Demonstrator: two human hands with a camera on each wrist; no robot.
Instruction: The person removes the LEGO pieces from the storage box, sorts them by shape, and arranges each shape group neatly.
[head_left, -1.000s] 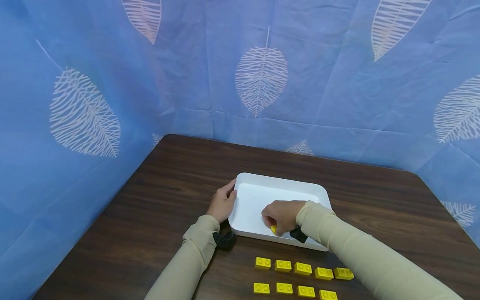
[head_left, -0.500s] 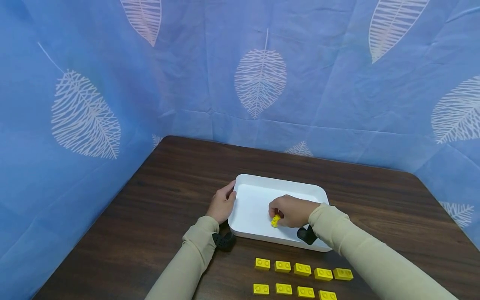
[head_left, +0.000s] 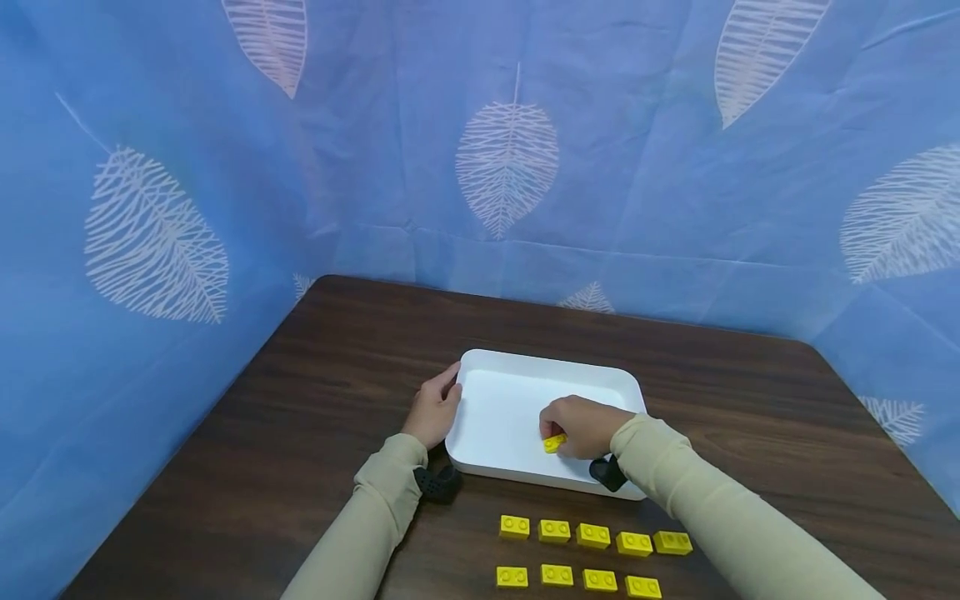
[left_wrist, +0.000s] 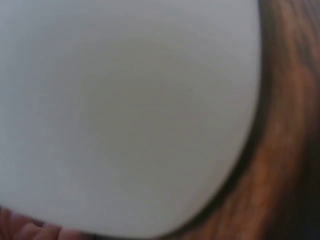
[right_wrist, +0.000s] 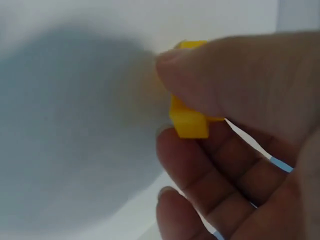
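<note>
A white rectangular tray [head_left: 495, 425] sits on the dark wood table. My left hand [head_left: 432, 410] rests against the outside of its left wall, fingers and thumb at the rim. In the left wrist view the pale tray wall [left_wrist: 145, 120] fills most of the picture, with blurred fingers [left_wrist: 42, 231] at the bottom left. Over the tray's right half, my right hand [head_left: 588, 425] pinches a yellow toy brick [head_left: 554, 443] low over the tray floor. The right wrist view shows the thumb across this brick [right_wrist: 191, 125], its far side hidden by the hand.
Several yellow two-stud bricks lie in two rows in front of the tray, a back row [head_left: 554, 532] and a front row [head_left: 557, 575]. The right forearm [head_left: 720, 500] passes close beside the back row's right end. A blue leaf-patterned cloth [head_left: 390, 150] hangs behind the table [head_left: 330, 358].
My right hand has shifted rightward inside the tray, and the pinched brick has turned to lie more sideways. The left hand keeps its place at the tray. The head view has swung slightly.
</note>
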